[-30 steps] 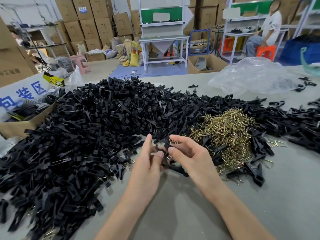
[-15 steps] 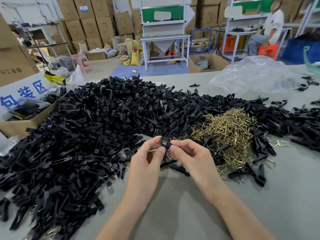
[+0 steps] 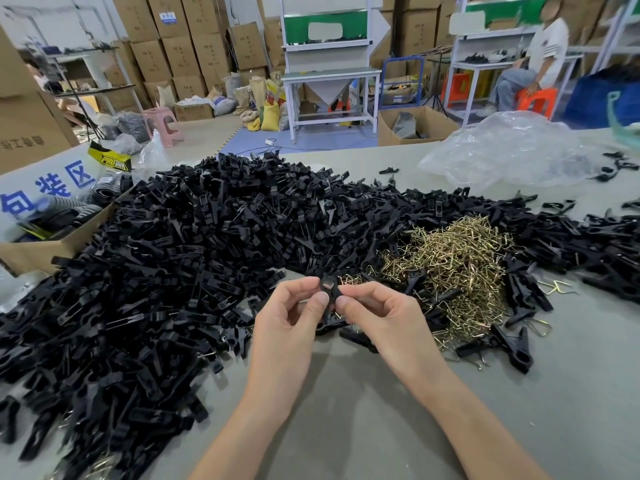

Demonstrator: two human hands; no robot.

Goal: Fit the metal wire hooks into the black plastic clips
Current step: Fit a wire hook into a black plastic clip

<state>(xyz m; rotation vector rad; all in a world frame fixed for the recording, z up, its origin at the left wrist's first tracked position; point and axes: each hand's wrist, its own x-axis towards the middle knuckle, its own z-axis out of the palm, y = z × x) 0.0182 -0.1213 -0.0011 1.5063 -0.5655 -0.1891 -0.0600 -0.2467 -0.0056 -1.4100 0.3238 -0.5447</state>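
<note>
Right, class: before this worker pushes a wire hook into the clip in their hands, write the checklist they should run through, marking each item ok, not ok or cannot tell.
1. The left hand and right hand both pinch the black clip: ok.
2. The pile of metal hooks lies close, right of the hands: ok.
3. One of those hooks is already at the clip: cannot tell, the fingers hide it.
4. The clip's slot is turned the right way: cannot tell, too small.
5. The heap of black clips is on the left for the next one: ok.
6. There is bare table below the hands: ok.
</note>
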